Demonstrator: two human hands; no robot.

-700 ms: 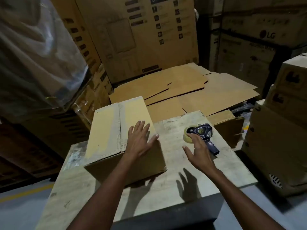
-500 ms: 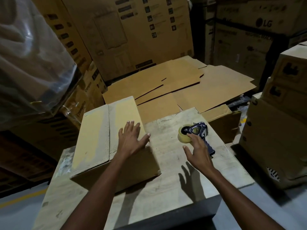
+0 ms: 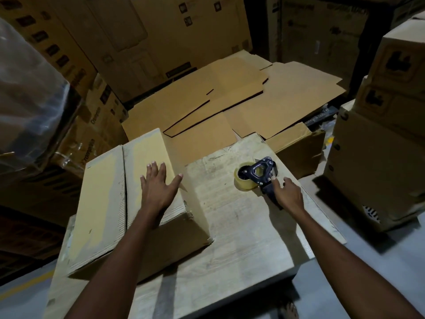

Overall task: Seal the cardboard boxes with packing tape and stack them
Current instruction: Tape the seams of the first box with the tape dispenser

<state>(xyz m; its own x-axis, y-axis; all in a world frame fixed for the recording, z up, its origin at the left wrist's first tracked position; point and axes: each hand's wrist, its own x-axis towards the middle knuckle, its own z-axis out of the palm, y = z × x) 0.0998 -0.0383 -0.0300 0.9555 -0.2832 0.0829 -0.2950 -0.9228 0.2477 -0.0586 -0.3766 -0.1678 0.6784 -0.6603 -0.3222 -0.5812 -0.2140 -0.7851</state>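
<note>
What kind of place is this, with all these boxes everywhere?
Most likely a warehouse or stockroom. Tall printed cartons are stacked all around, flattened cardboard sheets lie piled behind the worktable, and a tape dispenser sits on it beside a closed cardboard box.

Table [image 3: 241, 226]: your pale, scuffed wooden top.
Cardboard box [image 3: 103, 199]: resting on its left half.
Tape dispenser [image 3: 258, 174]: lying at far right.

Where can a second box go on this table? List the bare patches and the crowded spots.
Widest bare patch: the table between the box and its right edge, from the tape dispenser to the near edge. Crowded: the left half under the box and left hand; the far right around the right hand.
</note>
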